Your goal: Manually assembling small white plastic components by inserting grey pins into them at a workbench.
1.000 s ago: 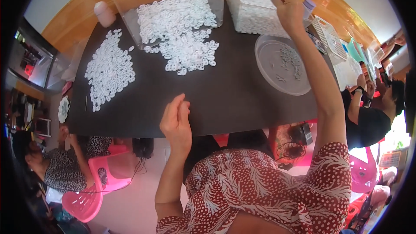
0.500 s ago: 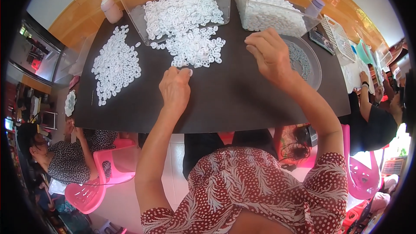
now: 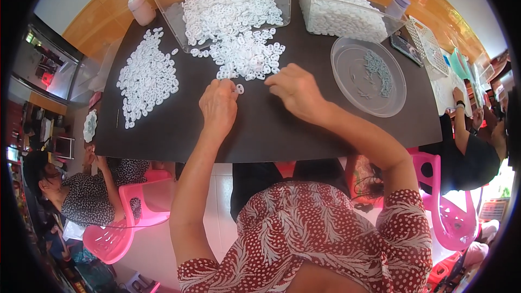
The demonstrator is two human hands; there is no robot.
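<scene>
My left hand (image 3: 218, 103) is closed at the near edge of a spilled heap of small white two-holed plastic pieces (image 3: 247, 57). By its fingertips shows one white two-holed piece (image 3: 240, 89), apparently pinched there. My right hand (image 3: 296, 91) hovers just right of the heap, thumb and fingers pressed together; anything between them is too small or hidden to make out. A round clear plastic dish (image 3: 341, 81) lies beyond my right forearm, with small thin grey-green pieces (image 3: 380, 70) in it.
The heap spills from a tipped clear bin (image 3: 286, 8). A second clear bin (image 3: 393, 26) of white pieces stands right of it. More white pieces (image 3: 146, 78) lie left. Bottles (image 3: 142, 11), a phone (image 3: 406, 49) and a white basket (image 3: 429, 43) edge the table. People sit on both sides.
My right hand has moved left from above the round dish to beside the white heap, uncovering the dish. My left hand stays nearly in place.
</scene>
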